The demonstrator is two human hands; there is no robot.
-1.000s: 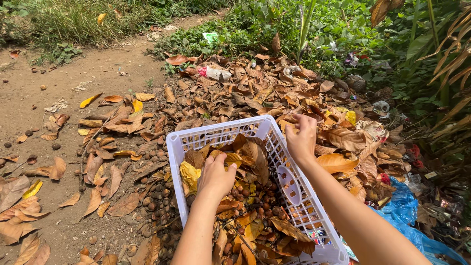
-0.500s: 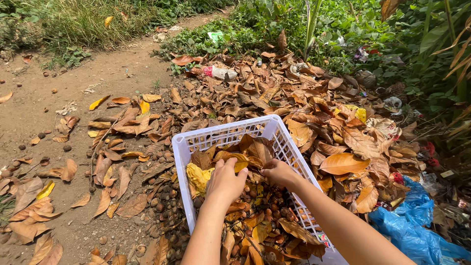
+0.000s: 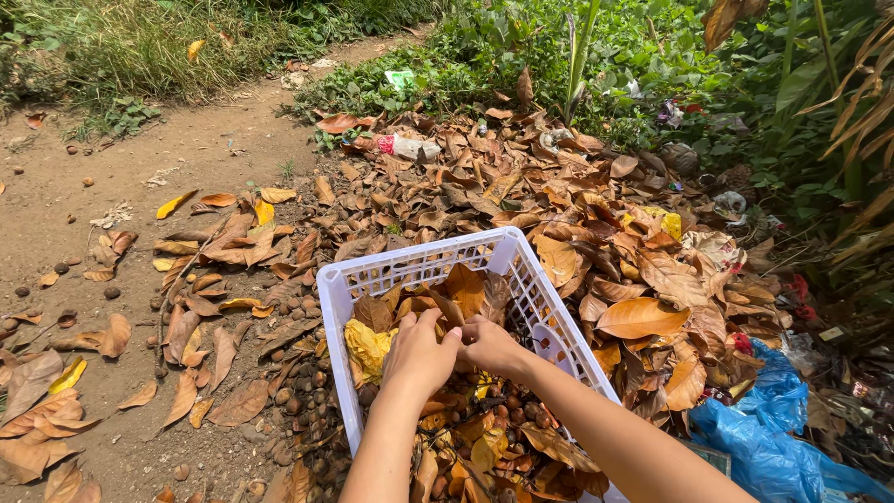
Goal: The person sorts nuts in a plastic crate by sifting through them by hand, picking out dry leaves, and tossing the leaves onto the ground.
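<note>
Pressing both hands into white basket [image 3: 424, 270]. Left hand [image 3: 419, 354], right hand [image 3: 491, 346] side by side, fingers curled on dry leaves [image 3: 466, 289]; actual grip hidden, cannot tell. Basket already well filled: leaves, brown nuts under palms. Big leaf pile [image 3: 596, 214] beyond fingertips uncollected.

One head camera looks steeply down, close above the white basket [image 3: 521, 270].

A white slatted plastic basket [image 3: 424, 265] on the ground holds brown dry leaves [image 3: 466, 287].
</note>
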